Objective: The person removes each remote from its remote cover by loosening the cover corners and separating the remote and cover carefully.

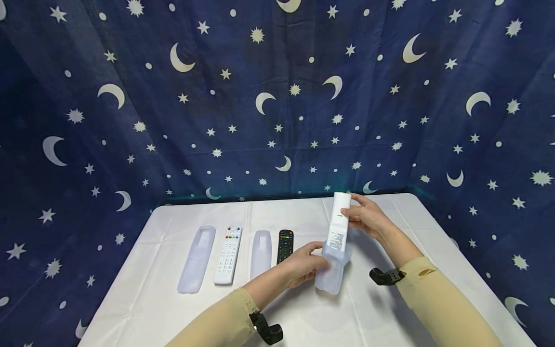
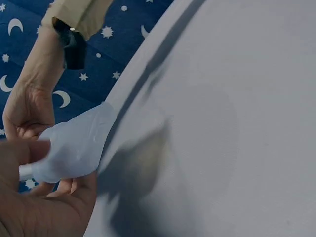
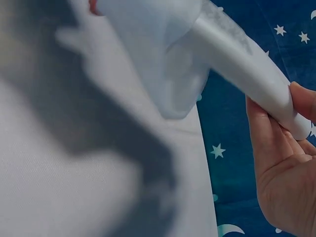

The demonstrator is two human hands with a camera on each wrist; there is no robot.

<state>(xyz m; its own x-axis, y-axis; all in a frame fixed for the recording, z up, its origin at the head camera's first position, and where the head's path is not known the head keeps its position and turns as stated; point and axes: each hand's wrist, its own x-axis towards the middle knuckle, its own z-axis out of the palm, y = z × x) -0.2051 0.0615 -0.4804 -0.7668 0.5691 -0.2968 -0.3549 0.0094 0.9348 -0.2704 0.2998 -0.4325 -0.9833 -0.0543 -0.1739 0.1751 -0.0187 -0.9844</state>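
Observation:
A white remote control [image 1: 339,217], its labelled back facing the head camera, stands tilted above the table with its lower end inside a translucent silicone cover [image 1: 330,274]. My right hand [image 1: 367,216] grips the remote's upper end between thumb and fingers, also plain in the right wrist view, where the white remote [image 3: 247,69] runs into the cover [image 3: 182,94]. Lower down, my left hand [image 1: 305,264] pinches the cover near its mouth. In the left wrist view the cover [image 2: 81,143] hides most of the remote, and the cover's edge flares out to one side.
On the white table [image 1: 151,270], left of my hands, lie an empty translucent cover [image 1: 196,260], a white remote with coloured buttons [image 1: 228,255], another cover [image 1: 261,250] and a black remote [image 1: 284,243] partly behind my left hand. A star-patterned curtain [image 1: 243,120] hangs behind.

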